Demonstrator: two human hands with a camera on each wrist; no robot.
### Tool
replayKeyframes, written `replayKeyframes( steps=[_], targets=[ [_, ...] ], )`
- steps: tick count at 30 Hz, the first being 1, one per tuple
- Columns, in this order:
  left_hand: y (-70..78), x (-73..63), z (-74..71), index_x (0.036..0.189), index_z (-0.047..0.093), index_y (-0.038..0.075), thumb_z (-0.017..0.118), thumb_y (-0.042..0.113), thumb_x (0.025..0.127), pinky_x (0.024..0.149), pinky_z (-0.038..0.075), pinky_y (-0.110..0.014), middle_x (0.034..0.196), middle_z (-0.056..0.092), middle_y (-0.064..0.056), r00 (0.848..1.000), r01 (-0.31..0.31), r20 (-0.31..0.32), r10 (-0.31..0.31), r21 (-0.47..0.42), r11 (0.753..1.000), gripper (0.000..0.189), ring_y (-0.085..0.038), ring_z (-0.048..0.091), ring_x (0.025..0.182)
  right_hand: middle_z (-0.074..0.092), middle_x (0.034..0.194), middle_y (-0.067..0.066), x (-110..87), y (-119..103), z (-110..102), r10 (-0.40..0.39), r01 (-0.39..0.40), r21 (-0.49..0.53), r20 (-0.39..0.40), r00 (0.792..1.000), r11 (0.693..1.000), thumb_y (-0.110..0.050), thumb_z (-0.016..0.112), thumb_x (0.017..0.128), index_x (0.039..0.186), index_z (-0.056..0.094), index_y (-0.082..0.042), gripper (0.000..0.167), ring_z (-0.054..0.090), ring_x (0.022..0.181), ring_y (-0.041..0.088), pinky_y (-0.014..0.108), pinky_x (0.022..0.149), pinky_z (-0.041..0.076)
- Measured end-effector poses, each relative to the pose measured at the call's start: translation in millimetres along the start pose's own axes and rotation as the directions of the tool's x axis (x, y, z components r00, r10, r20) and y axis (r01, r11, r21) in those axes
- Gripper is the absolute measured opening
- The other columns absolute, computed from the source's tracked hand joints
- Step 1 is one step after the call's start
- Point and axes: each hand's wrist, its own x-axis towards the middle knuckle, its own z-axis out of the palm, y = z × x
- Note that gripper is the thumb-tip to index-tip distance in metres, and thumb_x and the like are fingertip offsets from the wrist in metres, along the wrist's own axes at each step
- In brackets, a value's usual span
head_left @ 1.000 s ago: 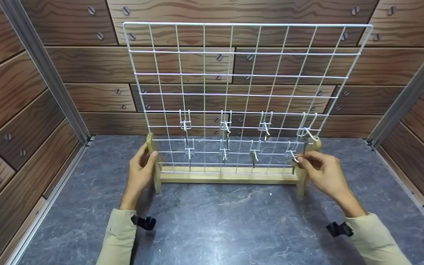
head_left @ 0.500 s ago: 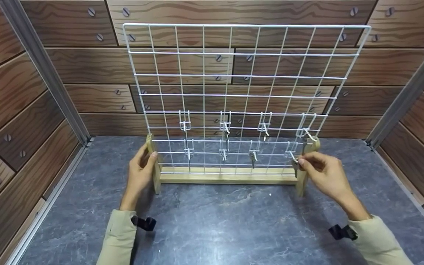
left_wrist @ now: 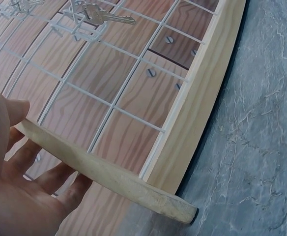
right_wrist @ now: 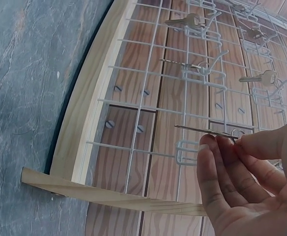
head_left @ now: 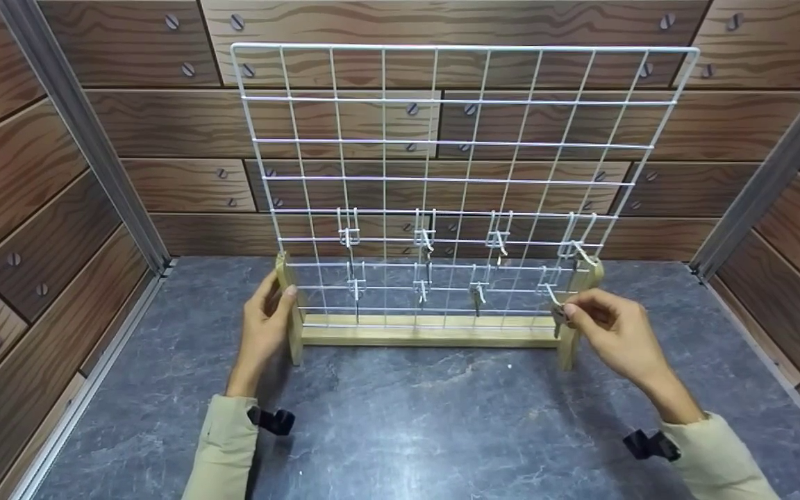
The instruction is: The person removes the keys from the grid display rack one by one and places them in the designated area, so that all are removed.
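A white wire grid (head_left: 466, 48) stands upright in a wooden base (head_left: 431, 338). My left hand (head_left: 266, 321) holds the base's left post (left_wrist: 109, 172), thumb on one side and fingers on the other. At the opposite end, my right hand (head_left: 615, 337) pinches a key (right_wrist: 200, 130) between thumb and fingertips. The right wrist view shows this key edge-on, a small ring (right_wrist: 238, 132) at its head. It is right at the tip of the lower right hook (head_left: 549, 295); I cannot tell whether its ring is still around the hook.
Two rows of white hooks hang on the lower grid, several with keys, such as one silver key (right_wrist: 266, 77) and another key (left_wrist: 101, 15). Wood-patterned walls (head_left: 344, 125) surround the grey marbled table (head_left: 400, 423) on three sides.
My right hand has shifted slightly right and toward me, drawing the key out along the hook to its tip. My left hand has stayed on the post.
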Motion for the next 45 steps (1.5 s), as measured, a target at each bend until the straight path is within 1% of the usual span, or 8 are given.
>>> replayKeyframes(
  steps=[12, 19, 24, 28, 31, 37, 41, 45],
  targets=[
    [0.5, 0.0, 1.6, 0.157, 0.045, -0.009, 0.057, 0.001, 0.108, 0.121, 0.046, -0.050, 0.156, 0.050, -0.034, 1.000, -0.006, -0.013, 0.006, -0.016, 1.000, 0.052, -0.050, 0.051, 0.144, 0.077, 0.093, 0.019, -6.9, -8.0, 5.1, -0.035, 0.035, 0.007, 0.026, 0.999, 0.999, 0.002, 0.069, 0.102, 0.101, 0.075, 0.005, 0.006, 0.074, 0.077, 0.008, 0.021, 0.073, 0.066],
    [0.1, -0.8, 1.5, 0.157, 0.044, -0.009, 0.057, 0.002, 0.109, 0.121, 0.046, -0.053, 0.157, 0.049, -0.034, 1.000, -0.013, -0.003, 0.013, -0.011, 1.000, 0.051, -0.051, 0.049, 0.145, 0.077, 0.091, 0.014, -11.0, -11.5, 13.1, -0.054, 0.053, 0.004, 0.037, 0.998, 0.999, 0.003, 0.070, 0.100, 0.099, 0.075, 0.001, 0.006, 0.074, 0.077, 0.013, 0.021, 0.072, 0.065],
    [-1.2, -0.7, 1.7, 0.157, 0.044, -0.008, 0.056, 0.004, 0.109, 0.120, 0.047, -0.054, 0.157, 0.050, -0.034, 1.000, -0.026, 0.003, 0.026, 0.001, 1.000, 0.051, -0.050, 0.050, 0.145, 0.078, 0.091, 0.012, -13.1, -15.1, 21.9, -0.072, 0.070, 0.034, 0.045, 0.996, 0.997, 0.004, 0.072, 0.098, 0.097, 0.076, -0.002, 0.008, 0.074, 0.078, 0.012, 0.021, 0.071, 0.065],
    [-1.8, -1.0, 1.7, 0.158, 0.044, -0.008, 0.057, 0.003, 0.109, 0.120, 0.047, -0.052, 0.157, 0.049, -0.033, 1.000, -0.018, 0.000, 0.018, -0.013, 1.000, 0.051, -0.050, 0.050, 0.145, 0.078, 0.090, 0.009, -13.4, -17.7, 29.5, -0.083, 0.080, 0.048, 0.057, 0.995, 0.996, 0.003, 0.072, 0.099, 0.096, 0.076, -0.005, 0.009, 0.073, 0.078, 0.011, 0.021, 0.069, 0.064],
    [-0.4, -1.6, 2.2, 0.157, 0.044, -0.009, 0.057, 0.002, 0.109, 0.120, 0.046, -0.053, 0.158, 0.048, -0.033, 1.000, -0.016, -0.001, 0.016, -0.022, 1.000, 0.052, -0.050, 0.049, 0.146, 0.078, 0.090, 0.009, -12.6, -18.9, 35.4, -0.088, 0.084, 0.062, 0.066, 0.994, 0.995, 0.004, 0.072, 0.098, 0.096, 0.076, -0.005, 0.009, 0.074, 0.080, 0.011, 0.021, 0.070, 0.064],
    [-1.3, -2.0, 2.5, 0.158, 0.043, -0.009, 0.056, 0.002, 0.109, 0.121, 0.046, -0.053, 0.157, 0.048, -0.035, 0.999, -0.034, -0.002, 0.034, -0.006, 0.999, 0.052, -0.052, 0.049, 0.145, 0.079, 0.093, 0.010, -12.9, -21.8, 48.0, -0.070, 0.060, 0.112, 0.095, 0.993, 0.992, 0.002, 0.073, 0.099, 0.098, 0.077, -0.004, 0.008, 0.076, 0.085, 0.012, 0.022, 0.076, 0.066],
    [-2.6, -1.8, 2.0, 0.157, 0.043, -0.009, 0.057, 0.001, 0.109, 0.121, 0.045, -0.054, 0.157, 0.049, -0.034, 0.999, -0.034, -0.005, 0.034, -0.004, 0.999, 0.051, -0.051, 0.050, 0.145, 0.079, 0.094, 0.010, -12.5, -25.1, 56.5, -0.065, 0.048, 0.144, 0.118, 0.991, 0.988, 0.001, 0.072, 0.100, 0.100, 0.077, -0.004, 0.007, 0.076, 0.086, 0.013, 0.023, 0.076, 0.066],
    [-1.1, -0.8, 1.7, 0.159, 0.042, -0.008, 0.056, 0.003, 0.110, 0.121, 0.046, -0.057, 0.158, 0.048, -0.033, 0.999, -0.037, 0.008, 0.037, 0.004, 0.999, 0.052, -0.050, 0.050, 0.145, 0.078, 0.094, 0.011, -11.9, -27.2, 65.1, -0.068, 0.044, 0.180, 0.130, 0.989, 0.983, 0.001, 0.072, 0.100, 0.099, 0.076, -0.003, 0.006, 0.076, 0.086, 0.013, 0.021, 0.076, 0.065]
  ],
)
